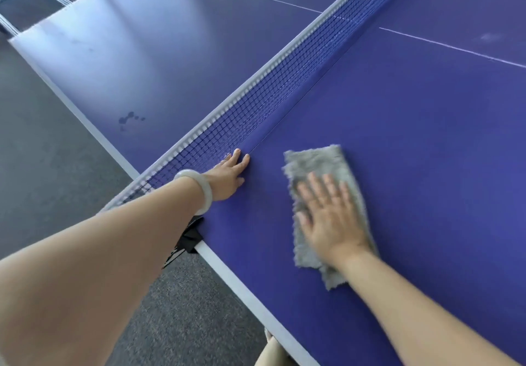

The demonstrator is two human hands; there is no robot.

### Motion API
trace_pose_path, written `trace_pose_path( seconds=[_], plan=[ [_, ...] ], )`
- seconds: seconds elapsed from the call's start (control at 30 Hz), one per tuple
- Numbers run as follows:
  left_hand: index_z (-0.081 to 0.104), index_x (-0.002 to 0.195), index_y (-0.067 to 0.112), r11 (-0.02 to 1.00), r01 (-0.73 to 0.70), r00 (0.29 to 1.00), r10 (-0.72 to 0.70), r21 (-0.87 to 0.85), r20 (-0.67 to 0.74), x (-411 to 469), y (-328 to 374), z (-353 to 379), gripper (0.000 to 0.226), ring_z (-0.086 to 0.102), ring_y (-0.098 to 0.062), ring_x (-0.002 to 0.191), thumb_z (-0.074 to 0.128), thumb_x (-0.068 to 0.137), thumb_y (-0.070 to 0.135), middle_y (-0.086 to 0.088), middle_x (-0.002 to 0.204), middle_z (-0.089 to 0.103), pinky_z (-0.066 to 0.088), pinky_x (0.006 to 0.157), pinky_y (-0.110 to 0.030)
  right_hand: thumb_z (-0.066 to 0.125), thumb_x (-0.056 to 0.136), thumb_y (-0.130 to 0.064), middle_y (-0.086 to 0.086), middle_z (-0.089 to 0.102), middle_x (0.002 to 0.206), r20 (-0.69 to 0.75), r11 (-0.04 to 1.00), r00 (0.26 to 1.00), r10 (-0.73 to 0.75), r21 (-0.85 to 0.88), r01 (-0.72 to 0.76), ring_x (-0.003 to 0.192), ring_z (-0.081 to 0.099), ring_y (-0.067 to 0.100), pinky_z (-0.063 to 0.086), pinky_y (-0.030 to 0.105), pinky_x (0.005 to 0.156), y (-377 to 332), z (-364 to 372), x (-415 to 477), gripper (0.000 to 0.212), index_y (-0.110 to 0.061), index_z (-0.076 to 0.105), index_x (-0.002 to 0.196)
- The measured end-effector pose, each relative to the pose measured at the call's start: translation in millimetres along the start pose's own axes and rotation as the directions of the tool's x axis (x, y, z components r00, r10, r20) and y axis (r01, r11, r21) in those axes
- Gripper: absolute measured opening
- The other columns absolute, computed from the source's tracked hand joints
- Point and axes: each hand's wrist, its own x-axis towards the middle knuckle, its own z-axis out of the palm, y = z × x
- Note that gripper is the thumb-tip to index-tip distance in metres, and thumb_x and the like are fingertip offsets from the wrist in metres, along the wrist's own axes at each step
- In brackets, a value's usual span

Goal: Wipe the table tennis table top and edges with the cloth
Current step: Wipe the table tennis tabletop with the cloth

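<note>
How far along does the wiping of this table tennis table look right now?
Done: nothing is certain, though the near half around the grey cloth looks free of marks. In hand: the right hand presses flat on the cloth there, while the left hand rests by the net. Remaining: dark spots on the far half beyond the net, and the white edge, apparently.

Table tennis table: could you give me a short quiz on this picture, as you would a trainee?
1. True or false: the right hand lies flat on the grey cloth.
2. Where does the left hand rest? A) on the table beside the net B) on the cloth C) on the floor
3. The dark spots lie on which side of the net: the cloth's side or the other?
Key: 1 true; 2 A; 3 the other side.
</note>
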Motion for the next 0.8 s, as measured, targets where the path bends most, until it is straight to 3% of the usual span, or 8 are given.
trace_pose_path(
  seconds=[0.1, 0.2, 0.33, 0.43, 0.6, 0.7, 0.77, 0.8],
  plan=[
    [-0.010, 0.157, 0.022, 0.997, 0.028, 0.996, -0.034, -0.072, -0.085, 2.8, 11.1, 20.3, 0.068, -0.015, -0.025, 0.152, 0.034, 0.107, 0.036, -0.005, 0.164, -0.021, -0.002, 0.123, -0.039, 0.014, 0.099, -0.049, 0.006, 0.004, 0.167, 0.018, 0.966, 0.968, 0.250, -0.077, -0.248, 0.154, 0.004, 0.030, 0.001, 0.051, 0.123, 56.0, -13.8, 3.2, 0.066, -0.022, 0.014, 0.159],
    [-0.011, 0.157, 0.023, 0.994, 0.076, 0.982, -0.089, -0.084, -0.167, 5.3, 23.5, 33.9, 0.070, -0.016, -0.027, 0.151, 0.033, 0.105, 0.043, -0.007, 0.164, -0.019, -0.003, 0.122, -0.043, 0.018, 0.102, -0.047, 0.014, -0.005, 0.166, 0.002, 0.911, 0.911, 0.412, -0.034, -0.412, 0.152, -0.004, 0.039, -0.001, 0.056, 0.121, 10.2, -7.7, -5.9, 0.067, -0.016, 0.005, 0.160],
    [-0.004, 0.159, 0.020, 0.979, 0.111, 0.921, -0.166, -0.171, -0.352, 2.4, 39.7, 55.6, 0.062, -0.011, -0.029, 0.152, 0.027, 0.107, 0.035, -0.007, 0.166, -0.012, -0.004, 0.123, -0.043, 0.016, 0.100, -0.046, 0.014, 0.003, 0.165, 0.019, 1.000, 1.000, 0.007, 0.017, -0.008, 0.152, -0.003, 0.039, 0.005, 0.058, 0.122, -71.8, 11.8, -52.9, 0.067, -0.013, 0.013, 0.158],
    [0.002, 0.158, 0.015, 0.983, 0.076, 0.855, -0.149, -0.164, -0.497, -2.2, 61.5, 74.1, 0.058, -0.008, -0.024, 0.153, 0.024, 0.106, 0.022, -0.007, 0.166, -0.006, -0.005, 0.124, -0.039, 0.024, 0.101, -0.048, 0.003, 0.007, 0.166, 0.042, 0.992, 0.993, -0.115, 0.056, 0.112, 0.154, 0.004, 0.027, 0.007, 0.050, 0.122, -26.1, 3.5, -63.1, 0.063, -0.020, 0.021, 0.158],
    [0.006, 0.159, 0.017, 0.989, -0.149, 0.813, 0.130, 0.012, -0.568, 23.2, 105.7, 67.4, 0.057, -0.005, -0.022, 0.153, 0.025, 0.106, 0.024, -0.004, 0.166, -0.003, -0.005, 0.124, -0.038, 0.018, 0.098, -0.048, 0.006, 0.016, 0.165, -0.051, 0.938, 0.938, 0.344, -0.032, -0.346, 0.153, 0.015, 0.026, 0.013, 0.048, 0.124, 133.1, -18.9, -89.7, 0.067, -0.016, 0.024, 0.157],
    [0.006, 0.159, 0.018, 0.984, -0.177, 0.816, 0.148, 0.003, -0.559, 57.7, 129.3, 42.7, 0.058, -0.006, -0.022, 0.153, 0.024, 0.106, 0.035, -0.003, 0.166, -0.003, -0.006, 0.124, -0.039, 0.017, 0.103, -0.045, 0.008, 0.009, 0.166, -0.020, 0.756, 0.756, 0.654, -0.026, -0.654, 0.153, 0.011, 0.028, 0.010, 0.048, 0.123, 204.6, -40.4, -88.6, 0.064, -0.015, 0.016, 0.159],
    [0.006, 0.159, 0.019, 0.981, -0.190, 0.812, 0.181, 0.042, -0.555, 80.3, 139.6, 26.1, 0.059, -0.006, -0.023, 0.153, 0.022, 0.105, 0.038, -0.002, 0.167, -0.003, -0.006, 0.124, -0.040, 0.021, 0.103, -0.043, 0.010, 0.005, 0.166, -0.019, 0.621, 0.621, 0.784, 0.026, -0.783, 0.153, 0.006, 0.031, 0.009, 0.051, 0.122, 197.5, -45.2, -74.3, 0.064, -0.014, 0.010, 0.159],
    [0.005, 0.159, 0.020, 0.979, -0.194, 0.814, 0.195, 0.061, -0.547, 90.7, 143.8, 19.7, 0.059, -0.006, -0.023, 0.153, 0.021, 0.106, 0.039, -0.002, 0.167, -0.003, -0.006, 0.124, -0.041, 0.022, 0.103, -0.043, 0.012, 0.004, 0.166, -0.035, 0.605, 0.604, 0.796, 0.031, -0.796, 0.153, 0.005, 0.033, 0.008, 0.052, 0.122, 176.1, -42.9, -64.6, 0.065, -0.013, 0.009, 0.159]
  ],
)
